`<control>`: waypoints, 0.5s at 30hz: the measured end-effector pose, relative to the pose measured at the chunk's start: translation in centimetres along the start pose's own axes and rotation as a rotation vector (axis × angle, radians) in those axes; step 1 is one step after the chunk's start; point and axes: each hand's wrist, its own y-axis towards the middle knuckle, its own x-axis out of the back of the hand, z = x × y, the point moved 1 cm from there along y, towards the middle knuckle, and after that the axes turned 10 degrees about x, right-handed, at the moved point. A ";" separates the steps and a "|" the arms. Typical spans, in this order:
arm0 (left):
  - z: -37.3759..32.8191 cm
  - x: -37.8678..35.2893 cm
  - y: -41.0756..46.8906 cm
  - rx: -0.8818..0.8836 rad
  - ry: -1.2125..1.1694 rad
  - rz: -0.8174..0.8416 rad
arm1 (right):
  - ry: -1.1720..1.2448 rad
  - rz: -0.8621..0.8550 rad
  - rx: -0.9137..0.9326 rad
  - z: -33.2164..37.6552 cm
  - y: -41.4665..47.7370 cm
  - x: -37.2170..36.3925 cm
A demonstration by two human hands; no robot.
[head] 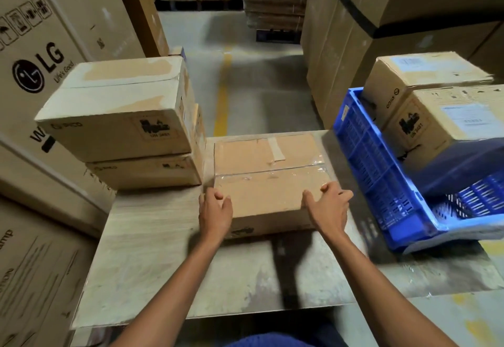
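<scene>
Taped cardboard box [270, 180] resting on the bench [163, 259], between the two hands. The left hand [215, 210] curls round its near-left corner and the right hand [328, 206] round its near-right corner. Left of the left hand stands a stack of two cartons [122, 120]; right of the right hand sits a tilted blue crate [381, 183].

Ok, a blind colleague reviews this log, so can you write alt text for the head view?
A person's left hand and right hand grip the near corners of a taped cardboard box on a worn table. Two stacked cartons stand to its left; a blue crate holding more cartons stands to its right.
</scene>
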 end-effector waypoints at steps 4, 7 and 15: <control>0.7 -0.3 -0.5 -0.138 0.131 -0.009 | -0.190 0.037 -0.008 0.6 -1.3 -1.4; 0.6 -1.1 -0.6 -0.415 0.394 -0.115 | -0.443 0.069 0.281 2.4 -2.3 -2.8; 0.0 -2.3 -0.7 -0.522 0.818 0.071 | -0.411 0.353 0.730 5.2 -4.2 -6.8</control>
